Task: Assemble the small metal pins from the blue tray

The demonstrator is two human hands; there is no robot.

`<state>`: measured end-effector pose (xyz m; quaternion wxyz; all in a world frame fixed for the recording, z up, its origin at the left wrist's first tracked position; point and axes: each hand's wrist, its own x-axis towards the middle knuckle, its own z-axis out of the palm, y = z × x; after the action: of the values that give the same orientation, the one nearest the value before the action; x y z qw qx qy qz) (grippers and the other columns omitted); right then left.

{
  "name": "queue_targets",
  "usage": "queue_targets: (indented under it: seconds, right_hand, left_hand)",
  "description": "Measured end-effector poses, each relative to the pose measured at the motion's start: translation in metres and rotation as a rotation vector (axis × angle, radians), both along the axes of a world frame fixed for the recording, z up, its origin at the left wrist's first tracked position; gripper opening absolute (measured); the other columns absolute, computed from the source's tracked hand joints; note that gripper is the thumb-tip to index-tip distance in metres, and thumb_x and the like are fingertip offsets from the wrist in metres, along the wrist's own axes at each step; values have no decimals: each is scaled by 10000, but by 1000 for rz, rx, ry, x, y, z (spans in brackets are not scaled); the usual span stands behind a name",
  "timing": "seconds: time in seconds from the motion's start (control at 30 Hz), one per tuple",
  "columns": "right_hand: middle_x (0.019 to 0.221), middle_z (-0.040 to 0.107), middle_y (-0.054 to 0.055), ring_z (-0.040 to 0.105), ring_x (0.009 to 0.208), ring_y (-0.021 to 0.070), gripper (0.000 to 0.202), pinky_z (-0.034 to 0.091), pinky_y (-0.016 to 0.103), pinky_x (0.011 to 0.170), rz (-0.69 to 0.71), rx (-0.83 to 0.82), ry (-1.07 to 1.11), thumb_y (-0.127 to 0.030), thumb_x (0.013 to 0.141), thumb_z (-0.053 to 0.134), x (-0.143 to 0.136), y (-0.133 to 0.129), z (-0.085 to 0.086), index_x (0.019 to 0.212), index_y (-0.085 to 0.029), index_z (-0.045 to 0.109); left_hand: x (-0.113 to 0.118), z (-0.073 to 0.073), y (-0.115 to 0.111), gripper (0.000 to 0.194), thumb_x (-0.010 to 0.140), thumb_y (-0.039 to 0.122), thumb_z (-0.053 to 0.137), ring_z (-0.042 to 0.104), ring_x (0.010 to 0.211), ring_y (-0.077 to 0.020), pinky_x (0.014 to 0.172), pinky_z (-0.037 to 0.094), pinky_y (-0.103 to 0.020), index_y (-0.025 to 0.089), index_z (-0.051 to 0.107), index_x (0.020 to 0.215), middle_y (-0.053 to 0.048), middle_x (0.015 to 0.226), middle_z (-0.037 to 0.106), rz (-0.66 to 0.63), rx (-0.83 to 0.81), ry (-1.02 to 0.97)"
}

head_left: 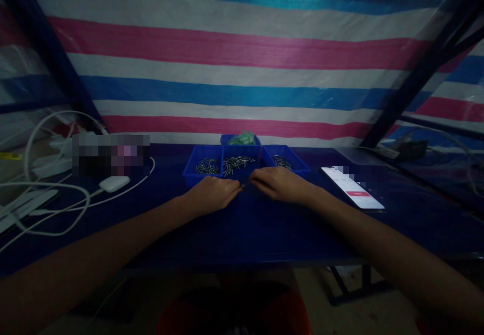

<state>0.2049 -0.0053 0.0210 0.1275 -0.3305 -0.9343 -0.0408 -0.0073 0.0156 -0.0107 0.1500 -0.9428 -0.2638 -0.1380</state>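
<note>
My left hand (215, 194) is closed in a pinch just in front of the blue bins. Close by on the right, my right hand (278, 183) is also pinched, its fingertips pointing toward the left ones. A small thin metal piece (244, 185) shows in the narrow gap, reaching from one set of fingertips to the other; its exact kind is too small to tell. Behind the hands, a left blue bin (189, 166), a middle blue bin (242, 149) and a right blue bin (298, 161) hold several slender metal pieces. My fingers hide part of the bins' front.
A back blue bin (226, 140) holds green-tinted plastic bags (244, 137). At right lies a lit phone (351, 189) on the blue table (242, 234). White cables (86, 199) and a white adapter (115, 184) crowd the left side. A striped sheet (242, 73) hangs behind.
</note>
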Motion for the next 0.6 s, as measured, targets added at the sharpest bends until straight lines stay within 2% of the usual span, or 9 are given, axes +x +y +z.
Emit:
queue_targets:
  seconds: [0.27,0.47,0.6]
  right_hand:
    - [780,582,51,507,641,122,157,317,243,578,-48,-52,-63,-204,843,364,2,4,-4,894,-147,502]
    - [735,573,44,504,631,120,147,318,236,570,-31,-100,-92,-223,847,371,0,5,-8,863,-151,498]
    - [721,559,35,497,629,118,125,322,237,572,1,-111,-88,-227,837,389,-1,6,-11,835,-155,491]
  left_hand:
    - [0,2,0,270,900,302,330,566,574,-108,486,380,-207,152,533,803,-8,714,608,31,22,12]
    - [-1,4,-2,266,902,302,326,582,627,-111,518,408,-204,148,533,834,-5,717,598,-29,46,-46]
    - [-1,6,-3,259,905,281,323,583,654,-103,544,425,-196,148,540,860,-5,735,594,-117,54,-53]
